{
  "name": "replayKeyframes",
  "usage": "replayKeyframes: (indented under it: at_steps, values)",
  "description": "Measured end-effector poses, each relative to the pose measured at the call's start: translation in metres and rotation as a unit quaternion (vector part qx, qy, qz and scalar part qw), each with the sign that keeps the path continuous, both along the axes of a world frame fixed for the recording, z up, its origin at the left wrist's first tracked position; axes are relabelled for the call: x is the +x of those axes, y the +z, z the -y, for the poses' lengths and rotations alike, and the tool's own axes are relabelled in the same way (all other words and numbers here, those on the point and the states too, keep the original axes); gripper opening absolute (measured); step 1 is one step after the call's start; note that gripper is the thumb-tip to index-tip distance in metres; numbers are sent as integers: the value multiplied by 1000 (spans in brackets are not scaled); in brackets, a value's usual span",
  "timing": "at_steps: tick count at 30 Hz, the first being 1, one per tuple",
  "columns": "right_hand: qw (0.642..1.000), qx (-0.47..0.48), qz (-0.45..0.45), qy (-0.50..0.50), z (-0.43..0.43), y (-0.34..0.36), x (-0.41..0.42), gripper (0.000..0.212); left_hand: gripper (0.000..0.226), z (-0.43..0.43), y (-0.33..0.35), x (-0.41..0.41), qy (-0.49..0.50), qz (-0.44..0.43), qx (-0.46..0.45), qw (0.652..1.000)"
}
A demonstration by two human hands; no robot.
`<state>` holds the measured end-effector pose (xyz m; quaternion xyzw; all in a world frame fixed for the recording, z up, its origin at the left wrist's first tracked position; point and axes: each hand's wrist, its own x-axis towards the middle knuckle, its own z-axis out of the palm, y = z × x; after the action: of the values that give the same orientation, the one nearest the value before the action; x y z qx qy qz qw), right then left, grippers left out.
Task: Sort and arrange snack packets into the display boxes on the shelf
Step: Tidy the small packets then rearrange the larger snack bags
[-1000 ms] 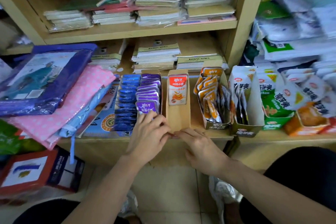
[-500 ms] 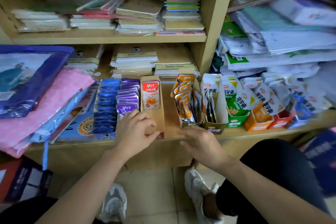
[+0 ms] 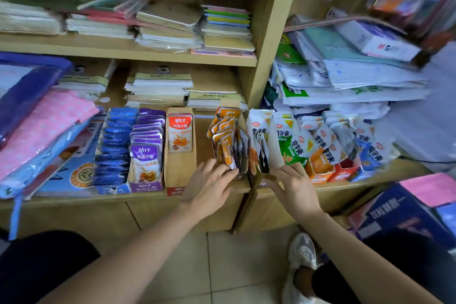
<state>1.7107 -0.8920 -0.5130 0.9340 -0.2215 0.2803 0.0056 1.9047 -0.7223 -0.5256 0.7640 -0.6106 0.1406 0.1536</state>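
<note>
The brown cardboard display box of orange snack packets stands at the front edge of the wooden shelf, just beside the white cardboard display box. The left hand, fingers straight, touches the frontmost orange packets. The right hand, fingers spread and holding nothing, touches the white box's lower front.
</note>
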Motion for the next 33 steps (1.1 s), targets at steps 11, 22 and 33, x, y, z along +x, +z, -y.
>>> replayKeyframes:
  at_steps: [11,22,33]
  values:
    - [996,16,46,-69,37,-11,-6,24,7,1,-13,-15,26,-58,-110,992]
    - [973,190,125,-44,-12,13,-6,28,28,-50,18,-36,72,-215,-190,955]
    - [945,303,-35,114,-46,-5,39,81,20,-22,53,-13,213,-399,-71,889]
